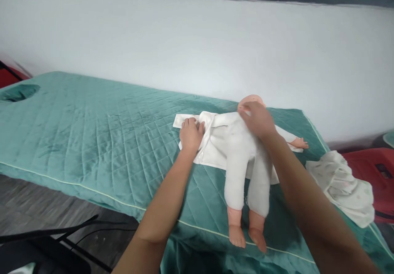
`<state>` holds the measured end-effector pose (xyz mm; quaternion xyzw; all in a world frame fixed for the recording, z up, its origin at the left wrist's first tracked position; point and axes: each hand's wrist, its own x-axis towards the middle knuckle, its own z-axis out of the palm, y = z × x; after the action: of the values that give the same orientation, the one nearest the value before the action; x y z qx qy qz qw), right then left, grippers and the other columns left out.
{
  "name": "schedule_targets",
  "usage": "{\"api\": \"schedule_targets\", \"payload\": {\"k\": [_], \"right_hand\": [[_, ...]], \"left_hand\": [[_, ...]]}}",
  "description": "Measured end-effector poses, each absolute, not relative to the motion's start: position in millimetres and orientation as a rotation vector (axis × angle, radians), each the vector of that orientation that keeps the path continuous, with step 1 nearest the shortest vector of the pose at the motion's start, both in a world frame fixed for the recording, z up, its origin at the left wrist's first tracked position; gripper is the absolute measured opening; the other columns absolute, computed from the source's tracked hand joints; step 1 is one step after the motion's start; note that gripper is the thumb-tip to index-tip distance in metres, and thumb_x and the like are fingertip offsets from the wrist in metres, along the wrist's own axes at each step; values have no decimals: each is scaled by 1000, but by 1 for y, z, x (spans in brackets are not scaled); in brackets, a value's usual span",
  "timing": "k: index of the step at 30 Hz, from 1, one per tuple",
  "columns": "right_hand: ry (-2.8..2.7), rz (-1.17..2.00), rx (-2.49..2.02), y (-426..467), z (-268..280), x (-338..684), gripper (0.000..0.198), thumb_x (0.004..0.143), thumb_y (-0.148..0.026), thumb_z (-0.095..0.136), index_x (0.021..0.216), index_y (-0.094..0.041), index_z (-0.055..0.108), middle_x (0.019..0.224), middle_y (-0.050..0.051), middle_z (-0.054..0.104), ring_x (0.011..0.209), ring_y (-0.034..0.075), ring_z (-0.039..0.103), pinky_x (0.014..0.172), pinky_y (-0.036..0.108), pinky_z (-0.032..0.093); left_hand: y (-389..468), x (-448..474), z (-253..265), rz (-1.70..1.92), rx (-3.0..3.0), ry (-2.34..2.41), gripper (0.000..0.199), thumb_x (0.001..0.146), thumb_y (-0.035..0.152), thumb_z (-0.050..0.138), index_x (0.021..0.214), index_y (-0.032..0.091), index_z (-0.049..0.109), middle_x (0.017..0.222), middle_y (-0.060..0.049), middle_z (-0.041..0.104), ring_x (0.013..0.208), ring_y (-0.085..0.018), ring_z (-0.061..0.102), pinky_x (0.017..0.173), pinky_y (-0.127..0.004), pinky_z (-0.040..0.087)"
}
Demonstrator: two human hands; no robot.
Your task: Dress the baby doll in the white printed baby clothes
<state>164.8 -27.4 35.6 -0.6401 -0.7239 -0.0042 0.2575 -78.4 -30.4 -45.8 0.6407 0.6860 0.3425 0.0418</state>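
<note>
white garment (214, 153) spread under doll (238, 155), not closed round it; left hand (191, 135) curled on the cloth, right hand (257, 120) bent near the neck, can't tell if either pinches.

No legible text or numbers

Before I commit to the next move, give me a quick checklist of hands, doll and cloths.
1. Left hand at the white garment: ok.
2. Right hand near the doll's head: ok; whether its grip holds cloth, cannot tell.
3. Doll's hand at picture right out of its sleeve: ok.
4. Doll's other hand free: cannot tell, hidden.
5. Doll's feet inside the pale piping: not ok, they cross it.
6. Crumpled cloth apart from the doll: ok.
</note>
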Motion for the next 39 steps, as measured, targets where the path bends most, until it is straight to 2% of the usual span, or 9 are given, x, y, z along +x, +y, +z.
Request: {"api": "schedule_targets", "payload": {"k": [4,7,10,15,21,25,30,35,39], "right_hand": [[-1363,-93,-1949,-64,8,212,46,97,-40,34,123,-13,60,113,19,69,106,31,63,93,43,47],[-1297,92,-2189,-84,-9,226,56,98,-48,35,135,-13,54,103,20,72,100,37,67,86,46,48],[-1301,129,-2298,-92,-12,226,65,98,-55,32,145,-14,49,107,24,72,105,42,67,87,51,47],[-1293,345,-2004,-88,-17,227,66,97,-60,34,144,-19,54,114,19,73,110,36,66,94,48,48],[-1271,559,-1645,-87,-34,220,77,92,-70,44,147,-16,50,125,20,68,114,34,64,102,51,45],[-1303,735,-1451,-87,-40,206,84,91,-71,46,156,-18,34,146,18,54,131,31,55,112,50,40],[-1422,822,-1384,-86,-43,198,87,94,-73,39,160,-20,24,168,10,20,155,27,19,127,46,17],[-1482,834,-1411,-83,-48,202,88,94,-75,34,161,-21,20,169,7,16,157,24,15,129,44,11],[-1493,830,-1403,-80,-52,205,88,94,-75,34,161,-19,19,169,8,18,157,22,15,129,43,12]], "left_hand": [[-38,-75,-42,833,1896,2239,36,95,49,53,111,18,59,111,-17,69,108,-33,64,87,-40,44],[-41,-74,-41,732,1855,2183,32,97,48,49,104,20,61,94,-14,73,94,-31,68,80,-38,44],[-42,-69,-38,834,1825,2024,24,97,42,49,94,22,62,88,-9,72,86,-26,67,73,-32,42],[-38,-45,-19,1171,1748,1641,21,96,35,49,85,20,61,84,-3,69,79,-18,61,74,-28,42],[-24,-5,7,1064,1816,1578,22,97,30,47,96,20,67,95,-4,73,90,-19,64,81,-29,44],[-24,17,26,1017,1986,1590,25,99,30,44,106,20,67,106,-7,75,97,-22,67,84,-31,46],[-47,30,46,875,2309,1562,27,102,30,42,110,20,65,110,-7,74,100,-23,68,82,-32,47],[-82,30,50,561,2499,1618,28,101,30,44,116,16,63,110,-10,72,100,-25,70,79,-33,49],[-125,31,47,418,2646,1390,29,102,31,41,115,16,62,108,-9,71,93,-24,69,75,-33,52]]}}
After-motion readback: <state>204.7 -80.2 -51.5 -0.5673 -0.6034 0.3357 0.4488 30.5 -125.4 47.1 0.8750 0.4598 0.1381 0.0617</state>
